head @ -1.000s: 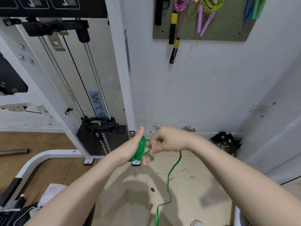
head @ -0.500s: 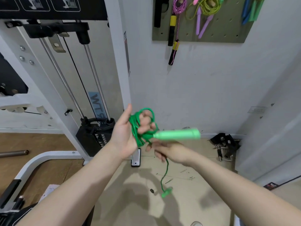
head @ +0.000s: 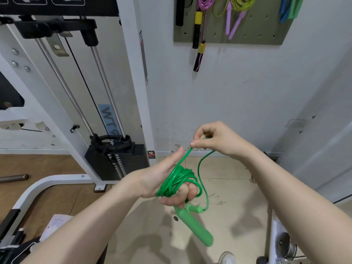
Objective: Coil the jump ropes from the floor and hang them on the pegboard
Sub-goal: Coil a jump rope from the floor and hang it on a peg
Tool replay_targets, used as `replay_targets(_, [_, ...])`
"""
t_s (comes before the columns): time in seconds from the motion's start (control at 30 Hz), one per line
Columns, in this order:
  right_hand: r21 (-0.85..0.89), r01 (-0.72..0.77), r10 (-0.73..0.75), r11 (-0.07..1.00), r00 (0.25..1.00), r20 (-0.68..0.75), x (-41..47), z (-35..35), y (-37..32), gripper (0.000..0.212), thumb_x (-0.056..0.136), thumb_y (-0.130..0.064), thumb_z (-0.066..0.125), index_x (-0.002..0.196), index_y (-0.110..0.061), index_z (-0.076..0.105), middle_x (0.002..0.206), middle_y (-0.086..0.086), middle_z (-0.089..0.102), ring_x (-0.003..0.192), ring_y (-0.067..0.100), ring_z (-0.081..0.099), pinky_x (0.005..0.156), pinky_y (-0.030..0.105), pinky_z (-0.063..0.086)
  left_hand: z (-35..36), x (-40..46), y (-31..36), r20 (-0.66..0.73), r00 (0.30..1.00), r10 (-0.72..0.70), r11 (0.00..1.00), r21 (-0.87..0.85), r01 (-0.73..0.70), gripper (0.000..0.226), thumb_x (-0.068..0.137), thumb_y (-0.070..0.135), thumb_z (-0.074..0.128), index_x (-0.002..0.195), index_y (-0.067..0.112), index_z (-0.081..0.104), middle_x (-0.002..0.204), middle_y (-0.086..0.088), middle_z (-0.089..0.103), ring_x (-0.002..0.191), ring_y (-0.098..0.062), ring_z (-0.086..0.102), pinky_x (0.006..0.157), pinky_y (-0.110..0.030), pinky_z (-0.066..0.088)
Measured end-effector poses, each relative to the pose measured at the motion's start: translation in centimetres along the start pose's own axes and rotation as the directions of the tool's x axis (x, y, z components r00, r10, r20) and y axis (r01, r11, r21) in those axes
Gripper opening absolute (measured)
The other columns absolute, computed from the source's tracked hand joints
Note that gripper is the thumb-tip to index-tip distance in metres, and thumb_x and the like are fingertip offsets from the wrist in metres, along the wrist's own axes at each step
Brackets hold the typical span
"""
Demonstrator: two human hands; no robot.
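Note:
A green jump rope (head: 178,180) is wound in several loops around my left hand (head: 163,180), whose fingers curl over the coil. One green handle (head: 194,226) hangs down from that hand, a second handle end beside it. My right hand (head: 213,139) is raised above and to the right, pinching a strand of the rope that runs taut down to the coil; a slack loop drops from it. The grey-green pegboard (head: 253,33) is on the wall at the top, holding a pink rope (head: 204,2), a yellow-green rope with purple handles (head: 237,18) and blue-green bands.
A white weight machine with a black weight stack (head: 116,162) stands at left, its base tube curving over the wooden floor. Black-and-yellow handles (head: 198,35) hang from the pegboard's lower edge. Pale floor lies below my hands. A white frame with a wheel (head: 283,242) is at bottom right.
My right hand let the handle drop and rose to the upper right, pulling a strand taut. My left hand lowered with the coil; the handle now hangs below it.

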State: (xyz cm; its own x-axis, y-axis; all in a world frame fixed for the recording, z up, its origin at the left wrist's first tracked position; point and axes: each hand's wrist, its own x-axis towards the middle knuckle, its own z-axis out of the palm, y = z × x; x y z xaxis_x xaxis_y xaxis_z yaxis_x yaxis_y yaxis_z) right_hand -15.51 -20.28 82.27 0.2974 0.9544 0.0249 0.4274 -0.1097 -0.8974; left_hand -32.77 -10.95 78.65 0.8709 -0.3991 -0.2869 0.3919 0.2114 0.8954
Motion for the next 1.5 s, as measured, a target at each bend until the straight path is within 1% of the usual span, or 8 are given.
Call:
replay_targets(0.3, [0.015,-0.168,0.151,0.986,0.916,0.372,-2.7,6.5,5.7,0.018,0.095,-0.024,0.047,0.092,-0.021,0.064,0.045,-0.011,0.047,0.041,0.007,0.035,0.055,0.031,0.031,-3.3,-1.4,1.5,-0.782,0.512,0.355,0.516,-0.292,-0.805,0.080,0.089,0.062,0.026,0.105,-0.008,0.060,0.080,-0.015,0.070,0.072,-0.022,0.070,0.074,-0.028,0.056])
replay_targets(0.43, [-0.008,-0.191,0.164,0.982,0.818,0.552,-3.5,6.2,3.9,0.017,0.095,-0.010,0.050,0.095,-0.023,0.062,0.045,-0.006,0.046,0.042,0.015,0.033,0.047,0.024,0.029,-6.1,-1.5,-1.1,-0.916,0.374,0.147,0.781,-0.125,-0.612,0.073,0.094,0.057,0.023,0.136,-0.002,0.031,0.106,-0.013,0.067,0.102,-0.019,0.063,0.106,-0.040,0.037])
replay_targets(0.6, [-0.111,-0.048,0.085,0.993,0.927,0.365,-1.2,2.7,-0.1,0.014,0.084,-0.015,0.067,0.071,-0.020,0.065,0.044,-0.009,0.043,0.044,0.010,0.033,0.043,0.020,0.026,-3.0,-1.1,-2.5,-0.658,0.750,-0.067,0.998,-0.035,0.059,0.092,0.077,0.076,0.010,0.112,0.001,0.051,0.072,-0.013,0.071,0.068,-0.022,0.067,0.079,-0.031,0.047])
replay_targets(0.73, [-0.034,0.023,-0.021,0.999,0.998,0.063,0.6,1.9,0.3,0.019,0.076,-0.014,0.075,0.062,-0.018,0.061,0.058,0.007,0.045,0.055,0.010,0.036,0.053,0.024,0.027,-1.2,-0.9,-0.9,-0.240,0.970,0.030,0.999,0.046,-0.019,0.106,0.066,0.089,0.023,0.101,-0.003,0.062,0.051,-0.007,0.063,0.044,-0.019,0.054,0.070,-0.035,0.043])
replay_targets(0.93, [0.221,-0.145,0.122,0.964,0.986,0.116,-0.8,5.5,2.8,0.018,0.090,-0.023,0.056,0.087,-0.008,0.066,0.049,-0.010,0.047,0.043,0.001,0.038,0.045,0.015,0.029,-1.6,-1.2,1.4,-0.177,0.801,0.572,0.695,-0.414,-0.588,0.091,0.084,0.068,0.037,0.123,-0.013,0.050,0.077,-0.018,0.069,0.079,-0.025,0.065,0.088,-0.030,0.048])
replay_targets(1.13, [-0.080,-0.214,0.227,0.974,0.863,0.450,-3.4,7.1,2.6,0.026,0.096,-0.007,0.044,0.122,-0.007,0.049,0.051,-0.007,0.042,0.037,0.000,0.034,0.041,0.013,0.030,-4.4,-0.5,-0.2,-0.876,0.462,0.143,0.671,-0.257,-0.695,0.073,0.093,0.058,0.027,0.122,-0.006,0.046,0.086,-0.015,0.073,0.078,-0.018,0.072,0.077,-0.031,0.054])
replay_targets(1.3, [-0.511,0.095,0.220,0.854,0.824,0.521,-2.4,4.6,-1.0,0.014,0.089,-0.014,0.053,0.090,-0.005,0.062,0.063,-0.003,0.060,0.045,0.007,0.050,0.054,0.024,0.043,-1.4,1.7,-2.7,-0.678,0.735,-0.019,1.000,-0.015,0.013,0.066,0.090,0.061,0.024,0.095,0.007,0.060,0.083,-0.016,0.066,0.068,-0.019,0.063,0.069,-0.029,0.046])
replay_targets(1.5, [-0.435,0.128,0.006,0.891,0.956,0.293,-2.3,1.8,-1.3,0.018,0.076,-0.023,0.074,0.070,-0.019,0.056,0.057,-0.007,0.060,0.052,0.005,0.048,0.057,0.022,0.040,0.1,1.8,-0.4,-0.443,0.896,0.008,0.999,0.035,0.009,0.090,0.073,0.073,0.004,0.073,0.005,0.063,0.052,-0.008,0.059,0.043,-0.017,0.049,0.058,-0.025,0.045])
